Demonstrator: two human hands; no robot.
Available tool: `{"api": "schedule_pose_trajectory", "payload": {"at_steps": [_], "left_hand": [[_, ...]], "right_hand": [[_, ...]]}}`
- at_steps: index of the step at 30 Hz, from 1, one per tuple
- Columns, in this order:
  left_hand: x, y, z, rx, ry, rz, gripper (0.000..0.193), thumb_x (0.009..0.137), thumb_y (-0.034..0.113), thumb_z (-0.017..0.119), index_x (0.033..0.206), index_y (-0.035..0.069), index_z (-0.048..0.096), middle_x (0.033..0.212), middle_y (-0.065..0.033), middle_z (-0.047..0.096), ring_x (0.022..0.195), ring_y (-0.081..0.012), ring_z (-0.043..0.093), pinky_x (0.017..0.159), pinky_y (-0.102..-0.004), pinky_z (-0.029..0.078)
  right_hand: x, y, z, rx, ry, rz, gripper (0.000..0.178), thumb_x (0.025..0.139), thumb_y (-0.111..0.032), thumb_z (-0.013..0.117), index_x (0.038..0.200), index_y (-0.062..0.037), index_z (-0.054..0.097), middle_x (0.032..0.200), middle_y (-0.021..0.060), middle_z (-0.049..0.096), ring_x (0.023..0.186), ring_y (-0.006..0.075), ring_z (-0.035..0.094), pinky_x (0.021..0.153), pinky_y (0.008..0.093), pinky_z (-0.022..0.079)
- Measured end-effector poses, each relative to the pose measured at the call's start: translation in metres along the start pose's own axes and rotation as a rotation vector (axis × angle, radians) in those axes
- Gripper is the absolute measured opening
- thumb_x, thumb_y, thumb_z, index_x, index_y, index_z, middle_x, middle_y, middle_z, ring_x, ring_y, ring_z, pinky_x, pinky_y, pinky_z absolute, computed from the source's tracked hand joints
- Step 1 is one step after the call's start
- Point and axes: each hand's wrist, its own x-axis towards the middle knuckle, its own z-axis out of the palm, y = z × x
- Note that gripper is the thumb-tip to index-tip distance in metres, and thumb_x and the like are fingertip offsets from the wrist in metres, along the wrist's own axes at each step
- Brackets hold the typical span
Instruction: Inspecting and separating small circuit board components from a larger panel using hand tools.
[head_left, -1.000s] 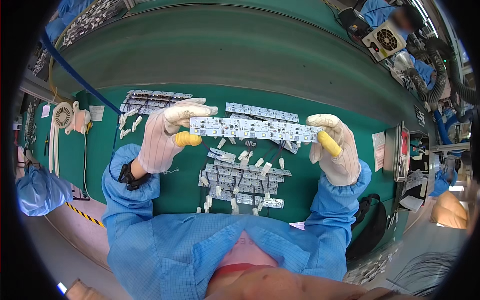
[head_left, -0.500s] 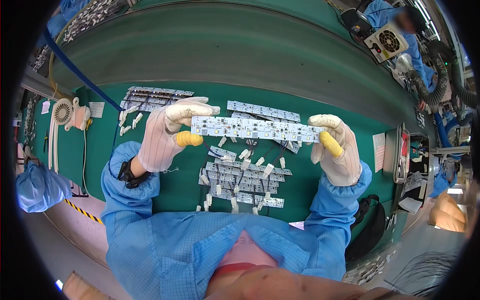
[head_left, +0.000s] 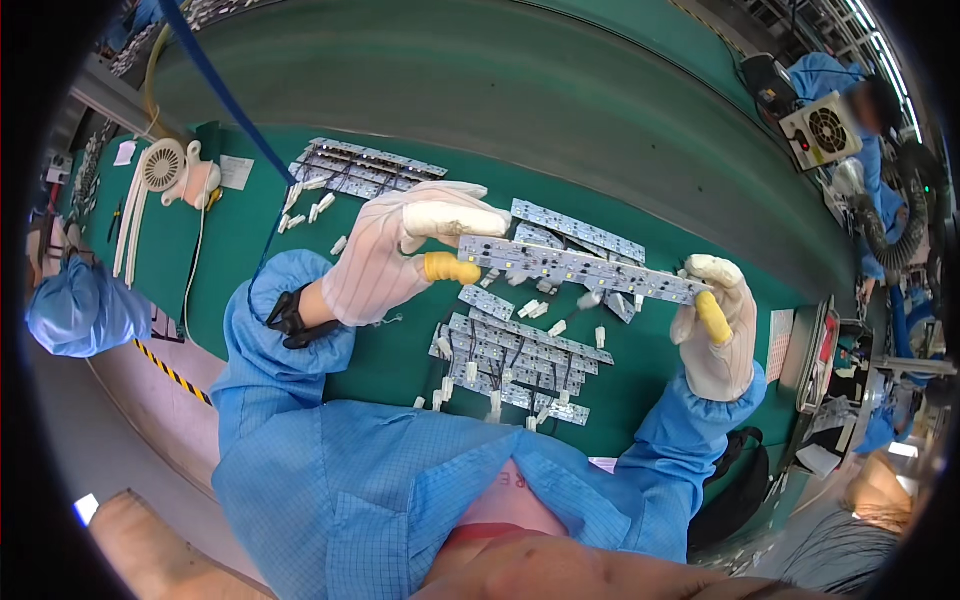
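Observation:
A long white LED circuit board (head_left: 580, 270) is held up above the green bench, its right end a little lower than its left in the picture. My left hand (head_left: 410, 235), in a pale striped glove with a yellow thumb cover, pinches its left end. At the right end, my right hand (head_left: 715, 320), gloved the same way, grips it between thumb and fingers. Partly behind the held board lie other LED boards (head_left: 580, 228) with white connectors. Nearer to me is a stack of overlapping LED boards (head_left: 520, 355) with dark wires and white plugs.
Another stack of LED boards (head_left: 370, 168) lies at the back left. A small white fan (head_left: 180, 172) stands at the far left under a hanging blue cord (head_left: 225, 90). A grey conveyor belt (head_left: 450, 90) crosses behind. A boxy blower (head_left: 822, 132) and co-workers' blue sleeves (head_left: 85, 305) show at the sides.
The board has gone from nearly level to slanting down at the right, still between both hands. The whole view has turned and shifted, so the bench contents appear farther right.

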Motion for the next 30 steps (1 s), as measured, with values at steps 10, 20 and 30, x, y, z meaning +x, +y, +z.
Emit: {"api": "schedule_pose_trajectory", "payload": {"at_steps": [10,20,30], "left_hand": [[0.005,0.003,-0.004,0.093,-0.005,0.064,0.046,0.071,0.037,0.072,0.105,0.008,0.067,0.103,-0.0104,0.068,0.100,-0.0265,0.064,0.089,-0.0395,0.048],[0.014,0.000,-0.003,0.099,0.004,0.092,0.050,0.072,0.042,0.069,0.104,0.004,0.066,0.105,-0.0132,0.068,0.104,-0.0308,0.062,0.097,-0.0428,0.044],[0.012,0.003,0.007,0.034,0.053,-0.171,0.038,0.089,0.033,0.058,0.112,0.002,0.063,0.114,-0.0135,0.065,0.122,-0.0311,0.051,0.101,-0.0390,0.040]], "right_hand": [[-0.002,0.003,-0.004,0.232,-0.045,0.014,0.050,0.083,-0.023,0.072,0.118,0.0047,0.050,0.094,0.0106,0.063,0.055,0.0096,0.056,0.050,0.0192,0.041],[-0.005,-0.004,-0.003,0.024,-0.089,-0.034,0.052,0.082,-0.034,0.073,0.113,0.0032,0.054,0.085,0.0051,0.058,0.055,0.0076,0.054,0.051,0.0186,0.041],[-0.012,-0.017,-0.004,0.059,-0.141,0.044,0.037,0.092,-0.029,0.059,0.116,-0.0001,0.055,0.090,0.0094,0.064,0.061,0.0100,0.057,0.057,0.0224,0.046]]}}
